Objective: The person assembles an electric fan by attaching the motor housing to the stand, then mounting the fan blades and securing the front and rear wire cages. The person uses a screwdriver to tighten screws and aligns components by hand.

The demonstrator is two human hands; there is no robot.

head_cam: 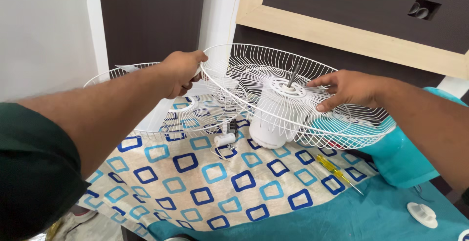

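Observation:
A white wire fan guard (254,75) rests around a white fan motor (267,124) whose metal shaft (293,76) sticks up through its middle. My left hand (183,71) grips the guard's rim at its left edge. My right hand (348,88) lies with fingers spread on the guard's wires just right of the shaft. A second white wire guard (146,124) lies behind my left forearm on the patterned cloth (205,182).
A yellow-handled screwdriver (337,172) lies on the cloth right of the motor. A small white capacitor with wires (223,140) sits by the motor. A teal fan body (405,158) stands at right, a white round cap (422,214) on the teal sheet.

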